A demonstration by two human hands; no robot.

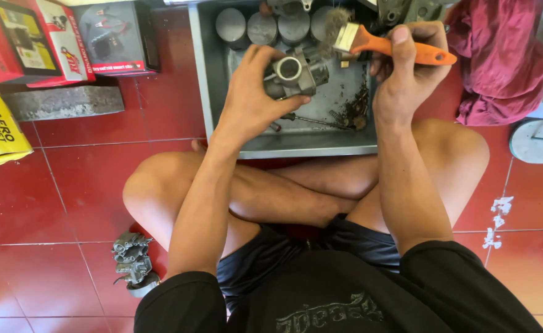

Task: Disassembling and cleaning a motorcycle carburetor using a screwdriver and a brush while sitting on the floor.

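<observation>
A second metal part point(132, 264) lies on the floor at 8 o'clock. Your left hand point(251, 92) grips the metal part point(294, 75) over the grey tray point(205, 80). At 1 o'clock, your right hand point(407, 68) clasps the orange brush point(382, 44), bristles by the part.

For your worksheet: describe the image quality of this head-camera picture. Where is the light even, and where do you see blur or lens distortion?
Head view: soft, even daylight, with glare on the red floor. The brush in the right hand has slightly blurred bristles. The metal part in the left hand is sharp. Wide-angle bending shows at the edges.
</observation>
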